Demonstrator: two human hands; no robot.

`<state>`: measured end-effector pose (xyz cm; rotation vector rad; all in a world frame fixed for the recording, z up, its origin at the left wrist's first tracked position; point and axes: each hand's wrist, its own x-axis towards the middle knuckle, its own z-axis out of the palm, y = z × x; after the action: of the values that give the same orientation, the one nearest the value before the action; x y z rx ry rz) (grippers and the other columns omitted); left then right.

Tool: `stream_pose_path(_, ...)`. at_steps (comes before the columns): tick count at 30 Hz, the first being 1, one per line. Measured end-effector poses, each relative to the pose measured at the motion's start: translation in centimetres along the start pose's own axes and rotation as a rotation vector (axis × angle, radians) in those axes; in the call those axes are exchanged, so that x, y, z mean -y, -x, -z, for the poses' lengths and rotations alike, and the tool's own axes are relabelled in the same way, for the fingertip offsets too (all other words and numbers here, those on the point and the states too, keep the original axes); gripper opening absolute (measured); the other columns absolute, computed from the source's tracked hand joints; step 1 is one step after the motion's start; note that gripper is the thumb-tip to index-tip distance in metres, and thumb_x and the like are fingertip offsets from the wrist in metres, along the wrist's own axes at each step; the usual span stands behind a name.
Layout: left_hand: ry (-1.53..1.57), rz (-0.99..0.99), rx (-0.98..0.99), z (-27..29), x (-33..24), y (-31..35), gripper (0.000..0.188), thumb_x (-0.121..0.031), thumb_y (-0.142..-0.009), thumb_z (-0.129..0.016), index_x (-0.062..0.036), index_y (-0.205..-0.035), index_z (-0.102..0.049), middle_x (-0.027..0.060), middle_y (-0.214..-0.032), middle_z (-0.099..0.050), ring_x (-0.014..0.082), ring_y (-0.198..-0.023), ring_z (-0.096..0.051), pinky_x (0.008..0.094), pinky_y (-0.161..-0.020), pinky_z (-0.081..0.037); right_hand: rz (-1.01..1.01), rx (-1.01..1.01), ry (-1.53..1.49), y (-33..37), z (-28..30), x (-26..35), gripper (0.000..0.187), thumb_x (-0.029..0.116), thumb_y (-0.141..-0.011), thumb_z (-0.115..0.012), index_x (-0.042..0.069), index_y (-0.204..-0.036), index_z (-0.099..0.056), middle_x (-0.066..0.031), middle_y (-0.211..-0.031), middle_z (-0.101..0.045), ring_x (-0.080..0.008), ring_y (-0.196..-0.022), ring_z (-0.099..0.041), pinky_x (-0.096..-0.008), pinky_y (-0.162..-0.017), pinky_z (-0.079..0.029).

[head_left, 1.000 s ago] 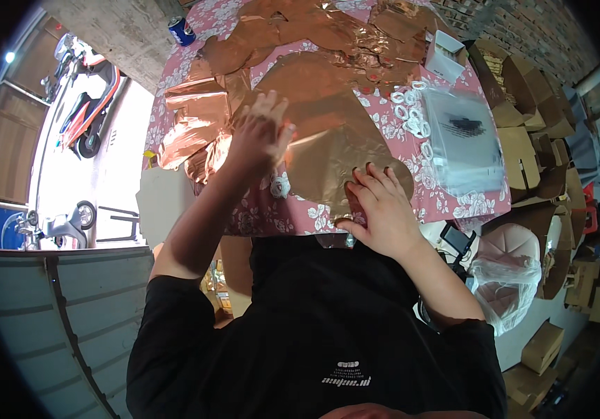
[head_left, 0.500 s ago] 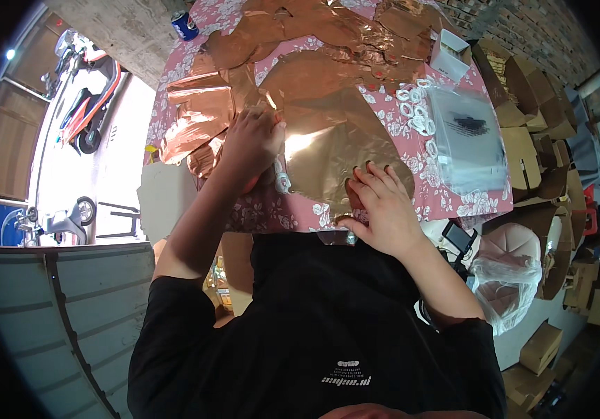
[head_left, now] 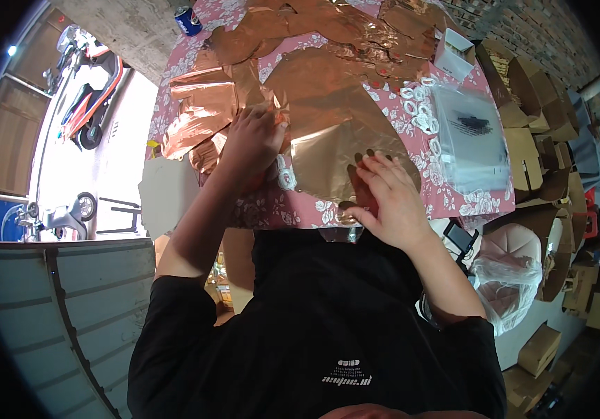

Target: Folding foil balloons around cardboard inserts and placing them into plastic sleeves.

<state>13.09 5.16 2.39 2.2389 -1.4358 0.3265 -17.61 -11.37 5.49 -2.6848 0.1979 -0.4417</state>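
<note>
A flat, copper-coloured foil balloon (head_left: 335, 105) lies across the near middle of the table, its rounded end toward me. My left hand (head_left: 252, 138) is closed at its left edge, fingers curled and pinching the foil; the fingertips are partly hidden. Spread over the balloon's near right end, my right hand (head_left: 392, 201) rests with its fingers apart and holds nothing. Crumpled, shiny foil (head_left: 202, 105) of the same colour lies left of my left hand. A small white ribbon coil (head_left: 286, 174) sits beside my left wrist.
More foil balloons (head_left: 300, 21) cover the far side of the pink floral tablecloth (head_left: 300, 218). Several white ribbon coils (head_left: 422, 115), clear plastic bags (head_left: 471, 150) and a white box (head_left: 454, 56) stand or lie at right. A blue can (head_left: 188, 21) is far left. Cardboard boxes (head_left: 523, 164) flank the table.
The whole view has shifted slightly. My right hand has moved a little on the foil, its fingers still spread. My left hand keeps its place at the balloon's left edge.
</note>
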Motion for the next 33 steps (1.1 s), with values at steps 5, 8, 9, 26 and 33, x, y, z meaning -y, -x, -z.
stream_pose_path(5,-0.003,0.009,0.041,-0.1,-1.0,0.4,0.034,-0.023,-0.103,-0.068,-0.0005,-0.128,-0.070,0.0214,-0.134,-0.069,0.0424,-0.129,-0.062,0.0503,-0.114,-0.048,-0.046,0.009,0.041,0.0,0.5,-1.5,0.071,0.040,-0.087,-0.087,0.000,-0.142,-0.065,-0.0189,-0.154,-0.061,-0.0404,-0.154,-0.048,-0.0591,-0.131,-0.033)
stream_pose_path(8,-0.025,-0.040,-0.029,-0.5,-1.6,0.7,0.029,-0.022,-0.100,-0.070,-0.0018,-0.121,-0.072,0.0192,-0.129,-0.070,0.0412,-0.124,-0.063,0.0507,-0.109,-0.050,-0.055,0.035,0.058,-0.1,0.7,-1.8,0.072,0.039,-0.087,-0.088,0.000,-0.142,-0.065,-0.0190,-0.156,-0.061,-0.0407,-0.154,-0.048,-0.0593,-0.131,-0.033)
stream_pose_path(9,-0.049,-0.076,-0.074,-0.7,-1.8,0.8,0.024,-0.021,-0.098,-0.070,-0.0034,-0.113,-0.074,0.0174,-0.125,-0.071,0.0404,-0.121,-0.064,0.0513,-0.106,-0.051,-0.065,0.058,0.071,0.0,0.8,-1.9,0.072,0.039,-0.086,-0.088,0.000,-0.143,-0.065,-0.0191,-0.156,-0.060,-0.0409,-0.154,-0.048,-0.0594,-0.131,-0.033)
stream_pose_path(26,-0.057,0.013,0.038,-0.5,-2.5,1.2,0.034,-0.015,-0.096,-0.070,-0.0031,-0.127,-0.072,0.0160,-0.135,-0.069,0.0385,-0.131,-0.061,0.0501,-0.112,-0.049,0.016,0.157,0.029,-1.7,-0.8,-1.1,0.060,0.031,-0.091,-0.084,0.002,-0.141,-0.066,-0.0183,-0.161,-0.056,-0.0393,-0.158,-0.043,-0.0595,-0.134,-0.027)
stream_pose_path(33,-0.040,-0.014,0.000,-0.7,-2.3,1.1,0.031,-0.016,-0.093,-0.070,-0.0041,-0.121,-0.072,0.0151,-0.134,-0.069,0.0375,-0.130,-0.061,0.0507,-0.109,-0.050,-0.001,0.140,0.008,-1.8,-1.0,-1.1,0.059,0.031,-0.091,-0.084,0.002,-0.140,-0.067,-0.0181,-0.160,-0.057,-0.0392,-0.158,-0.043,-0.0594,-0.134,-0.027)
